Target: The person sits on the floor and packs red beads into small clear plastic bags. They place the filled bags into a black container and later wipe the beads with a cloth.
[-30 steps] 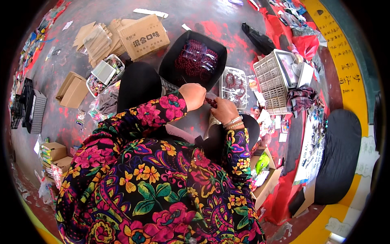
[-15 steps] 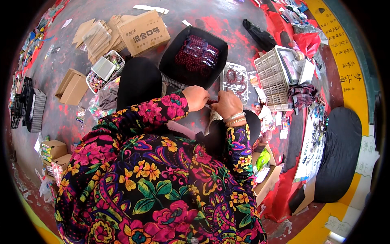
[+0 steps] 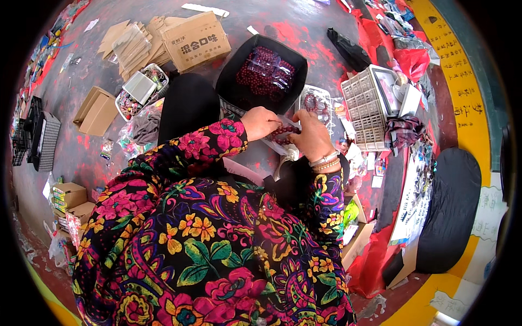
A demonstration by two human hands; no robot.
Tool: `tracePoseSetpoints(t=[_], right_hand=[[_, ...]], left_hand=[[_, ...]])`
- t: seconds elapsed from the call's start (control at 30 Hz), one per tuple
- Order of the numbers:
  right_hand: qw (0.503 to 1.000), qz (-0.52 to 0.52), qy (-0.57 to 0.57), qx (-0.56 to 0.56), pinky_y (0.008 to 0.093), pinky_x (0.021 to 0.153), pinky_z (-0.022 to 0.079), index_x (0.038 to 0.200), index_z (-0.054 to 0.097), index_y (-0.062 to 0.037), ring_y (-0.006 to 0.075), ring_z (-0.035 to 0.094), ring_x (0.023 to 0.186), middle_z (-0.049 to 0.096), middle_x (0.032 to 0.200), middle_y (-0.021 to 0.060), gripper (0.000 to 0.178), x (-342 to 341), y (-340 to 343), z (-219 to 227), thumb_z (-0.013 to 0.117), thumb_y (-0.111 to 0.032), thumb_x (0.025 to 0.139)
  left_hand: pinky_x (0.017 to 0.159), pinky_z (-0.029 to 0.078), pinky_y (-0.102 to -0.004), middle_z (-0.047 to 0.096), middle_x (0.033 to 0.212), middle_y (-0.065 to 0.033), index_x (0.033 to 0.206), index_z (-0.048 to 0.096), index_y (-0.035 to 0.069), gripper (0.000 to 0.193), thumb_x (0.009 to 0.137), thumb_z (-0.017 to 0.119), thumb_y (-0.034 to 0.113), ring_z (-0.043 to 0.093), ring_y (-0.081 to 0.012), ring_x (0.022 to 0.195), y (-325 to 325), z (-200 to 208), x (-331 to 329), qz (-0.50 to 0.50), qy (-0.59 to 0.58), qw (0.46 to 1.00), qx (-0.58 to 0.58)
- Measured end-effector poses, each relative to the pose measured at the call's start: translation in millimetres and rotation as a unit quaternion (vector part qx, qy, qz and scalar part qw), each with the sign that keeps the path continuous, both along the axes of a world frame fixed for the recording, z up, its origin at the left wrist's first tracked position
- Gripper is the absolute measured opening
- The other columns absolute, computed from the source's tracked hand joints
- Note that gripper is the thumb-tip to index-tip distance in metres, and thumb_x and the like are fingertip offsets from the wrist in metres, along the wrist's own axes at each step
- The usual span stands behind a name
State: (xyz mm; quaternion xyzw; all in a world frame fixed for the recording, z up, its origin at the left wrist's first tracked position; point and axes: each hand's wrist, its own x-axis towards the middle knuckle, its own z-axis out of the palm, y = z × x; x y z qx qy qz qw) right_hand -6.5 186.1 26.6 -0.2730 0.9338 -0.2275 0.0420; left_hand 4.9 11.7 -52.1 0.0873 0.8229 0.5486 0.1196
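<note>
Between my two hands is a dark red bead bracelet with a clear plastic bag around or against it; which, I cannot tell. My left hand pinches the bag at its left side. My right hand, with bracelets on the wrist, closes on the right end of the beads, and its fingertips are partly hidden. Just beyond the hands stands a black bin holding many dark red beads, some in clear bags. Right of it, a white tray carries more bead bracelets.
A white plastic basket stands to the right, with a plaid cloth on its corner. At the upper left are a cardboard box, flattened cardboard and a small open box. A black stool seat is far right.
My hands have moved slightly apart, the right one turning and dropping a little. More of the bead bracelet and the clear bag shows between them. The view has shifted slightly.
</note>
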Motion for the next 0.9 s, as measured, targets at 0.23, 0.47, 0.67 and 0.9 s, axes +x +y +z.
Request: tracePoseSetpoints(t=[0.23, 0.47, 0.67, 0.9], right_hand=[[0.997, -0.032, 0.003, -0.070, 0.0387, 0.069, 0.048, 0.092, 0.056, -0.0040, 0.0359, 0.057, 0.084, 0.057, 0.090, 0.0169, 0.028, 8, 1, 12, 0.066, -0.005, 0.066], [0.911, -0.153, -0.189, -0.332, 0.0272, 0.083, 0.044, 0.118, 0.048, 0.0014, 0.0174, 0.052, 0.101, 0.054, 0.111, 0.0098, 0.054, -4, 30, -1, 0.073, -0.012, 0.072], [0.802, -0.079, -0.399, -0.437, 0.0289, 0.093, 0.038, 0.127, 0.039, 0.0010, 0.0190, 0.047, 0.108, 0.050, 0.117, 0.0112, 0.065, -10, 35, -36, 0.072, -0.013, 0.073], [0.699, -0.082, -0.424, -0.570, 0.0223, 0.067, 0.050, 0.099, 0.061, -0.0009, 0.0127, 0.062, 0.078, 0.066, 0.087, 0.0063, 0.015, -5, 16, -36, 0.059, -0.006, 0.085]], left_hand=[[0.062, 0.049, -0.0256, 0.065, 0.075, -0.0094, 0.094, 0.066, -0.002, 0.022, 0.082, 0.057, 0.015, 0.060, -0.0121, 0.068, -8, 13, -2, 0.004, -0.020, 0.999, 0.042], [0.058, 0.049, -0.0250, 0.065, 0.077, -0.0089, 0.094, 0.065, 0.000, 0.022, 0.084, 0.055, 0.016, 0.062, -0.0135, 0.069, -20, 36, -3, 0.047, -0.068, 0.990, 0.118], [0.055, 0.048, -0.0225, 0.064, 0.078, -0.0074, 0.097, 0.063, -0.003, 0.025, 0.085, 0.055, 0.018, 0.061, -0.0113, 0.070, -31, 75, -6, 0.043, -0.102, 0.965, 0.240], [0.054, 0.045, -0.0191, 0.063, 0.084, -0.0069, 0.105, 0.058, -0.002, 0.037, 0.090, 0.052, 0.032, 0.062, -0.0126, 0.074, -37, 95, -10, 0.058, -0.142, 0.935, 0.318]])
